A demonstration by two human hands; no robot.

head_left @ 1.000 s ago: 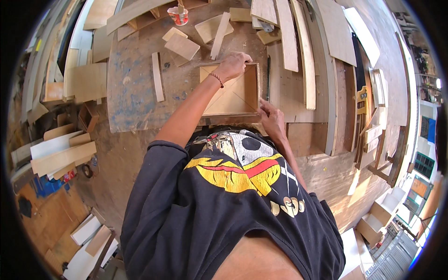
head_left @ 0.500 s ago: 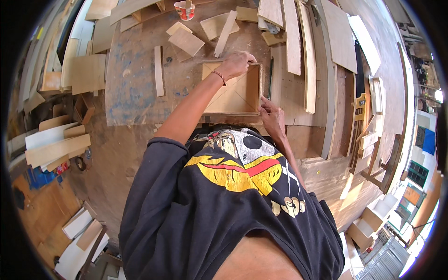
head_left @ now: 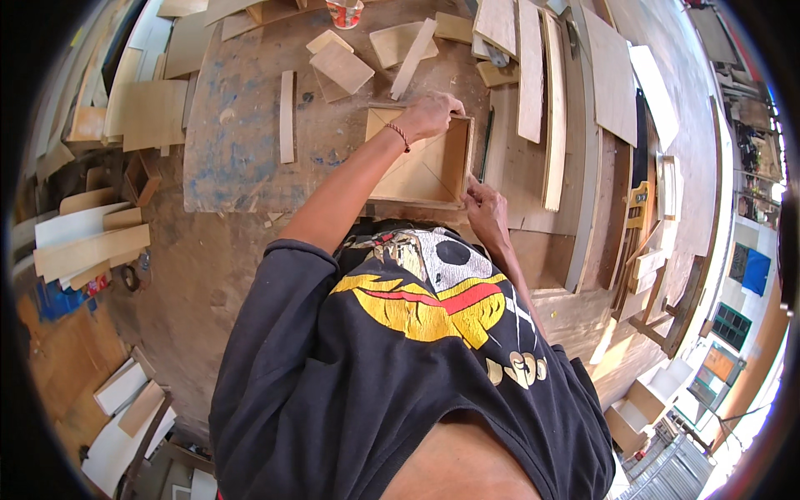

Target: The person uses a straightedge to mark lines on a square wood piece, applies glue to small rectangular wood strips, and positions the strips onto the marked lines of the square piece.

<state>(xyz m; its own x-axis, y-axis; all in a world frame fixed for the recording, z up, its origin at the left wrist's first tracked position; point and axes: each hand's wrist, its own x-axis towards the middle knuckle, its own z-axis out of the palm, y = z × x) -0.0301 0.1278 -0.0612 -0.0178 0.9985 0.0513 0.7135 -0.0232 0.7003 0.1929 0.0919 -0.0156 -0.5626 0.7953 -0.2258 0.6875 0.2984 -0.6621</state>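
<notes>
A shallow open wooden box (head_left: 418, 177) with thin pencil lines across its bottom lies close to my body on the worktable. My left hand (head_left: 429, 115), with a braided band at the wrist, reaches over the box and is closed on its far wall near the far right corner. At the near right corner, my right hand (head_left: 487, 207) has its fingers bent against the outside of the right wall. Its fingertips are partly hidden. A narrow dark strip (head_left: 487, 140) lies just right of the box.
The stained worktable (head_left: 242, 158) bears a thin wood strip (head_left: 287, 117), loose plywood pieces (head_left: 342, 67) and a red-and-white cup (head_left: 344, 13). Long boards (head_left: 553, 117) lie to the right, near a yellow-handled saw (head_left: 639, 204). Stacked offcuts (head_left: 92, 242) stand at left.
The whole view has shifted slightly, and the box appears a little farther right. Both hands keep their places on the box walls.
</notes>
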